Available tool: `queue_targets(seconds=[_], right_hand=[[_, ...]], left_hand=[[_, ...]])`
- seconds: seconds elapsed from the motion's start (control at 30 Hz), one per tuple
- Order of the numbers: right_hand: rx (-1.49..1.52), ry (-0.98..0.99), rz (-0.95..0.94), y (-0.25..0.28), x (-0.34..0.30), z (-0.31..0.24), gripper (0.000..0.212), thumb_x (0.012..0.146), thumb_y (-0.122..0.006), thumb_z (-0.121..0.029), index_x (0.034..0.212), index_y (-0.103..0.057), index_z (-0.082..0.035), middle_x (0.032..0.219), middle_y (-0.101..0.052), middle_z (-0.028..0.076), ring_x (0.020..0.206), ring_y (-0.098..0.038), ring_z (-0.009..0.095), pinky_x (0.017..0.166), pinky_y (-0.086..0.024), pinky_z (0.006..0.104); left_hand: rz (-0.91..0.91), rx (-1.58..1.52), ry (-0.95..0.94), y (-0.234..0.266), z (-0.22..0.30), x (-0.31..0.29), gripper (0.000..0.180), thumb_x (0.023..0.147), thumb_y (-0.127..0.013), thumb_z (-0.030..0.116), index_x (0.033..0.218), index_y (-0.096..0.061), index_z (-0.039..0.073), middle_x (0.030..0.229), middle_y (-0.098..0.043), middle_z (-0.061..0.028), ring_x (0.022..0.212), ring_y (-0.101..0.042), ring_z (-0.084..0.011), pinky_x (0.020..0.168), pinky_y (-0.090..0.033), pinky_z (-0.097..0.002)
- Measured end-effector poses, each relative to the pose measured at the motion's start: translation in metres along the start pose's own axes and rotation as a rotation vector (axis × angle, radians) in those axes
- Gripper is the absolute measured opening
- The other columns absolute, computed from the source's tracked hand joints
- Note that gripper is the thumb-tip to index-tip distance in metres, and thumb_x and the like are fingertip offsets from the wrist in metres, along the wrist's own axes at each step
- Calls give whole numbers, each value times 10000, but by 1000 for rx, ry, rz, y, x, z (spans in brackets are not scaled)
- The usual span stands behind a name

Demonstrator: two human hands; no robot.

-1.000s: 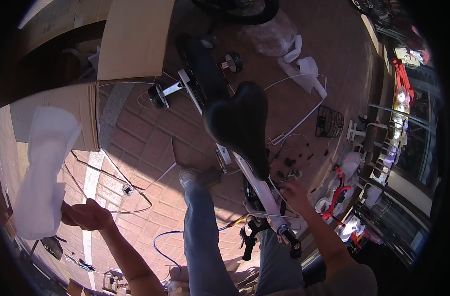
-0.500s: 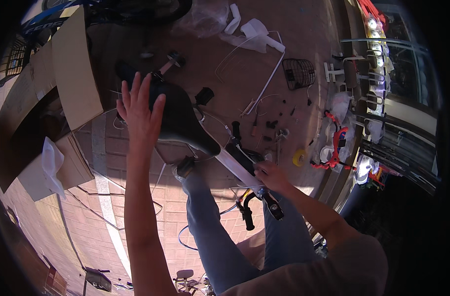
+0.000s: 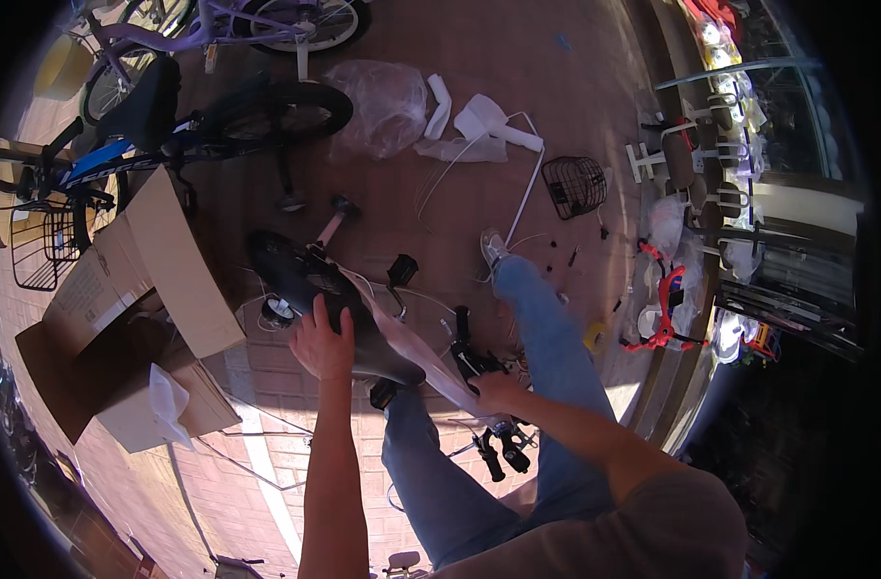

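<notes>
A small bicycle with a pale pink frame stands slantwise before me, its black saddle toward my left. My left hand is open over the saddle's left edge, fingers spread; whether it touches cannot be told. My right hand is closed around the bicycle's handlebar, near a black grip; the fingers are partly hidden. The other black grip points toward me. Beyond the saddle are the black rear wheel and a pedal. My legs stand on either side of the handlebar end.
An open cardboard box stands at left, with a blue-black bicycle behind it. Clear plastic wrap, white foam pieces and a black wire basket lie farther off. A red handlebar is at right, by a step.
My left hand has come back toward me along the saddle. My right hand has shifted left onto the handlebar. My right leg has stepped forward, and the view has swung.
</notes>
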State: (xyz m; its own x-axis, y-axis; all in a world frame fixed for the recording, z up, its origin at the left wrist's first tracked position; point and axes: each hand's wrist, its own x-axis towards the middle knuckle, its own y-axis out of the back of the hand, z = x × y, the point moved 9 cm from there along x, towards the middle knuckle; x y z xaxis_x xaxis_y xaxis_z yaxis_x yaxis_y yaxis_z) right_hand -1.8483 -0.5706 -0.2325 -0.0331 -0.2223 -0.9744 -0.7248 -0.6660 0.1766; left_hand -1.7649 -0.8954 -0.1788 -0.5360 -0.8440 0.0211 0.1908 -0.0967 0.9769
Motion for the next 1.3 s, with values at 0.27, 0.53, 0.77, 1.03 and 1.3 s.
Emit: queue_targets(seconds=[0.27, 0.53, 0.77, 1.03, 1.3], right_hand=[[44, 345, 716, 319, 183, 20, 616, 640, -697, -73, 1225, -519, -145, 1373, -334, 173, 1120, -456, 405, 888, -456, 426], [-428, 415, 820, 505, 367, -35, 239, 701, -620, -159, 921, -691, -98, 1493, -197, 38, 1372, -165, 276, 881, -405, 504], [-56, 448, 625, 445, 434, -49, 215, 689, -634, -202, 861, -677, -80, 1160, -573, 93, 1105, -526, 262, 854, -397, 525], [447, 433, 390, 375, 340, 39, 810, 621, -709, -32, 1350, -362, -91, 1059, -519, 214, 887, -581, 317, 669, -501, 335], [264, -127, 877, 415, 425, 201, 710, 680, -568, 38, 1335, -377, -158, 1331, -350, 257, 883, -603, 382, 728, -504, 442]], left_hand=[[-59, -77, 0, 2, -1, 1, 494, 807, -539, 439, 1132, -568, 68, 836, -561, -109, 741, -531, -290, 697, -384, -410], [-132, -64, 4, -3, 3, 3, 556, 875, -412, 479, 1075, -540, -23, 777, -574, -137, 668, -529, -300, 672, -374, -399], [-223, -24, -5, -6, -1, 6, 600, 886, -378, 473, 1115, -497, -68, 870, -553, -208, 755, -508, -360, 729, -375, -455], [-299, 15, 38, -3, -26, -18, 590, 891, -381, 431, 1188, -461, -72, 1087, -526, -223, 969, -477, -389, 839, -376, -487], [-288, -34, 32, -2, -28, -14, 603, 890, -378, 426, 1199, -436, -89, 1112, -495, -237, 994, -465, -379, 850, -370, -478]])
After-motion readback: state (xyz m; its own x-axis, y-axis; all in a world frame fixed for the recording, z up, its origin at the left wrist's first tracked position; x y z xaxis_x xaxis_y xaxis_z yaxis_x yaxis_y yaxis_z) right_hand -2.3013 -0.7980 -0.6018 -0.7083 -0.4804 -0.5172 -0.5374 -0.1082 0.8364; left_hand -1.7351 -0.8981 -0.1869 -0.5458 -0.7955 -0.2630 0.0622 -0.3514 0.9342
